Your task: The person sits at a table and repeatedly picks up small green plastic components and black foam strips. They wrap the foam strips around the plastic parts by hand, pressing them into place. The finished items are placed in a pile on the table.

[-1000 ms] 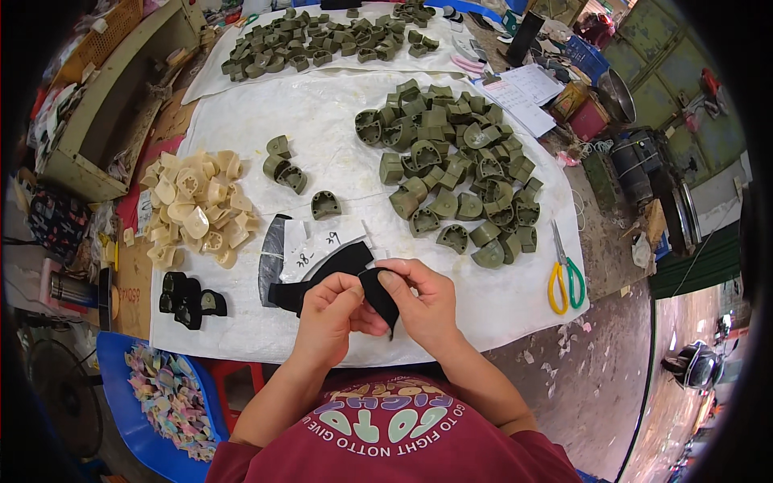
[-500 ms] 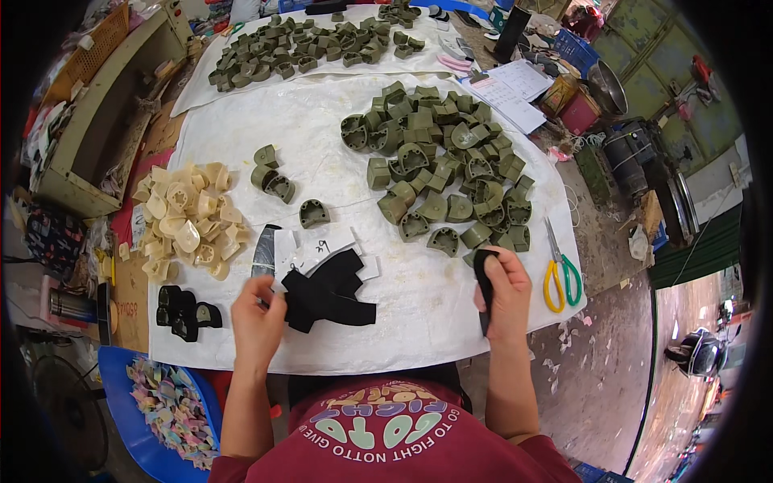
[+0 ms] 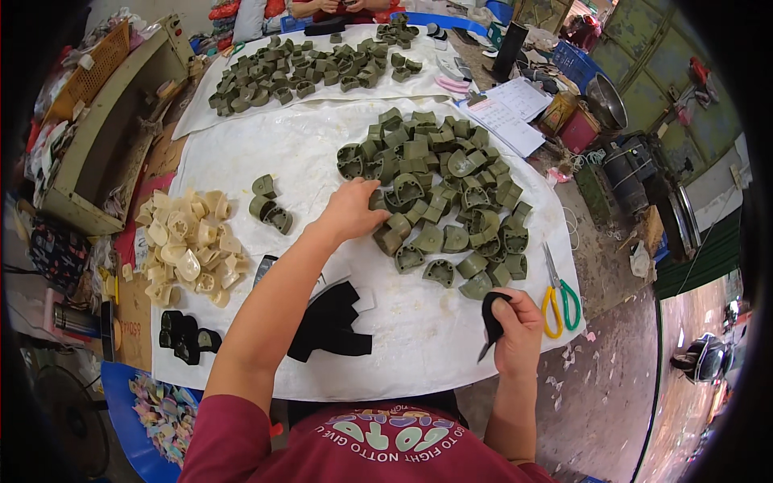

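Dozens of olive shoe-heel blocks (image 3: 455, 238) lie bare at 2 o'clock on the white sheet (image 3: 419, 322); only a small cluster of black-covered blocks (image 3: 187, 340) sits at 8 o'clock, so little looks done. The left hand (image 3: 352, 211), fingers partly curled, meets the pile's edge; I cannot tell whether it grips anything. At 4 o'clock, the right hand (image 3: 519, 328) pinches 1 black strip (image 3: 493, 324).

Smooth olive plastic-looking blocks (image 3: 436, 209), slightly glossy cream plastic-looking pieces (image 3: 190, 249), matt black cloth-like strip (image 3: 493, 322), matt cloth-like cutouts (image 3: 326, 322), faintly shiny white sheet (image 3: 419, 354), metal scissor blades (image 3: 551, 264), paper sheets (image 3: 506, 121)
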Available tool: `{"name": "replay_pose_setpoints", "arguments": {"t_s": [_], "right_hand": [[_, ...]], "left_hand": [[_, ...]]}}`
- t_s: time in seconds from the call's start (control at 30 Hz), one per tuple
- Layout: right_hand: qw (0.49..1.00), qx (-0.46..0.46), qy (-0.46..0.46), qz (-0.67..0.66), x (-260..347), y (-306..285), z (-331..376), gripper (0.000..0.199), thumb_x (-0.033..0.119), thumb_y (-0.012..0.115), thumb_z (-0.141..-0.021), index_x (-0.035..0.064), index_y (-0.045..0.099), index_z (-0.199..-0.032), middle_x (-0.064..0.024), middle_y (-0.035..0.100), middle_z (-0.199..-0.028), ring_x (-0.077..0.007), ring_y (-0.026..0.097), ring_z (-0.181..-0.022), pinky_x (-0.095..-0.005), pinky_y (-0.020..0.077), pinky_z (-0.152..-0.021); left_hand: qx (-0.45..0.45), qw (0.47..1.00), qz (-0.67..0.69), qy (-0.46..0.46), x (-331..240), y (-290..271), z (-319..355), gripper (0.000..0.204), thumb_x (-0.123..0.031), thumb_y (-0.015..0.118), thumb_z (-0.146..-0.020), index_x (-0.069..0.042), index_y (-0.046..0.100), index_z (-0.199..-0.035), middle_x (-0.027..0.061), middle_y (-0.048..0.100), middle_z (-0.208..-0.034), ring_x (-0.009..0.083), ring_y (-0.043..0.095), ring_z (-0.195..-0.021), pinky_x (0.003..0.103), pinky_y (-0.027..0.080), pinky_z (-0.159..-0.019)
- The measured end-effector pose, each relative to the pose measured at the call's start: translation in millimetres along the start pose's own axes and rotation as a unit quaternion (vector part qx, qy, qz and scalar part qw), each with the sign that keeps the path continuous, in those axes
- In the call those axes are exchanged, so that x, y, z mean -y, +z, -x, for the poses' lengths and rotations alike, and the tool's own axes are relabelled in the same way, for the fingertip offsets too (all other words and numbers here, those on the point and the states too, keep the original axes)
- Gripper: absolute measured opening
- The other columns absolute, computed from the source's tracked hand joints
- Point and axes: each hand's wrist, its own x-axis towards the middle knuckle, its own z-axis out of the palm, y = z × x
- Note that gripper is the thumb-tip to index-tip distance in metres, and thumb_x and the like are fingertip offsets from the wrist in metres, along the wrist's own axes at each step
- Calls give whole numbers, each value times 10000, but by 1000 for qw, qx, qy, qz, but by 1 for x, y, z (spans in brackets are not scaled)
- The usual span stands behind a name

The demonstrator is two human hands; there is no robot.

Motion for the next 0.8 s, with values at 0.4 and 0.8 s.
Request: {"name": "replay_pose_setpoints", "arguments": {"t_s": [0.4, 0.8], "right_hand": [[987, 153, 37, 27, 8, 32, 16, 136, -11, 628, -848, 2, 677, -974, -4, 651, -837, -48, 569, -743, -199, 460, -680], [968, 245, -20, 59, 2, 55, 17, 171, 46, 626, -887, 45, 682, -1048, 19, 652, -864, -45, 550, -770, -202, 441, -693]], "left_hand": [[90, 627, 774, -7, -11, -37, 107, 605, -307, 645, -855, -11, 436, -1339, 211, 515, -1300, 369, 579, -1118, 446, 442, -991], [14, 647, 750, -133, -74, -1, 159, 425, -104, 607, -896, -47, 418, -1272, 158, 607, -1145, 236, 639, -972, 385, 515, -854]]}}
